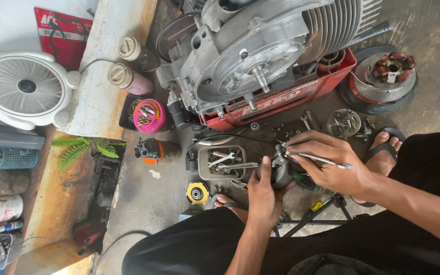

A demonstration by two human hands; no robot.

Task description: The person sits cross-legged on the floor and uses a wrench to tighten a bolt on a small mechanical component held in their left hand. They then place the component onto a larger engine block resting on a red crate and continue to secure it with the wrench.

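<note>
Small metal part [281, 170] mostly hidden between left hand [263, 196] and right hand [327, 163]

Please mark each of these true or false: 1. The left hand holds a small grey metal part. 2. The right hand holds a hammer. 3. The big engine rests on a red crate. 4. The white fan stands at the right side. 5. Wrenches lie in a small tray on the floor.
1. True: the left hand grips the grey metal part.
2. False: the right hand holds a thin metal tool.
3. True: the engine sits on the red crate.
4. False: the white fan is at the left.
5. True: wrenches lie in the tray.
</note>
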